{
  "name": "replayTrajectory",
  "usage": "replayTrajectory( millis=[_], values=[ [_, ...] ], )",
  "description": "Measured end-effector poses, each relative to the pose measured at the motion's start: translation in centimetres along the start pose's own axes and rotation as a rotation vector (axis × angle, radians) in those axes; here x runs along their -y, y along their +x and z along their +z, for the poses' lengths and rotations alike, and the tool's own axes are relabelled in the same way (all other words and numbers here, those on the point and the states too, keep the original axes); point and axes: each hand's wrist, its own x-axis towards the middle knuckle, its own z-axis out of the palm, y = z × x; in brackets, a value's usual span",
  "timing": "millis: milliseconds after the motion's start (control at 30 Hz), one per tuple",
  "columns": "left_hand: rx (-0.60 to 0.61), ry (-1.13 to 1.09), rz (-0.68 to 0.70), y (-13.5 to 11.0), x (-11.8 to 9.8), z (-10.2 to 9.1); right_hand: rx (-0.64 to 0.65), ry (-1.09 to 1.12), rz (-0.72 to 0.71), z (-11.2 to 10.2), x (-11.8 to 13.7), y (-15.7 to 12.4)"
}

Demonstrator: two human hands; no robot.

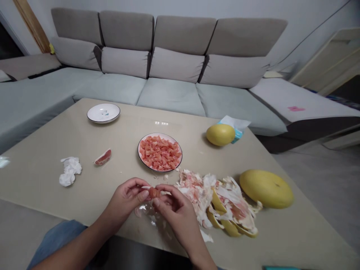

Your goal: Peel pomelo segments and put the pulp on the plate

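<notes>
Between my two hands, over the near side of the table, is a small pinkish-red piece of pomelo flesh (153, 192). My left hand (131, 195) pinches its left end, where a bit of white membrane sticks out. The fingertips of my right hand (173, 204) close on its right side. Just beyond my hands, a dark-rimmed plate (138, 154) holds a heap of red pomelo pulp (160, 152). A pomelo segment (103, 157) with some white skin lies to the left. Beside my right hand is a pile of torn membranes (194, 191) and yellow peel (232, 228).
Two whole yellow pomelos, a near one (266, 188) and a far one (221, 135), are on the right. The far one rests against a blue tissue pack (238, 135). Crumpled tissue (69, 171) and a white plate (103, 113) are on the left. A sofa (171, 95) stands behind the table.
</notes>
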Motion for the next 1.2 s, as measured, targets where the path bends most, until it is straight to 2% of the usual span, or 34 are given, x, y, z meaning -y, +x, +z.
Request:
replayTrajectory(
  millis=[133, 400, 600, 700, 1000, 1200],
  values=[
    [-0.014, -0.004, -0.011, -0.04, -0.14, 0.00, -0.045, -0.050, -0.024, 0.12, 0.04, 0.04],
    [0.022, -0.041, -0.026, 0.05, 0.05, -0.09, -0.067, 0.051, 0.002, 0.05, -0.20, 0.19],
    [0.062, 0.018, -0.047, 0.18, 0.33, -0.04, -0.097, -0.057, -0.079, 0.42, -0.35, 0.19],
    [0.073, 0.034, -0.058, 0.27, 0.53, -0.10, -0.068, -0.060, -0.066, 0.49, -0.50, 0.22],
    [0.058, -0.189, -0.177, -0.04, 0.16, 0.06, 0.008, 0.270, 0.077, 0.40, -0.49, 0.20],
    [0.013, -0.344, -0.182, 0.28, 0.09, -0.13, -0.029, 0.154, -0.075, 0.78, -0.52, 0.14]
  ],
)
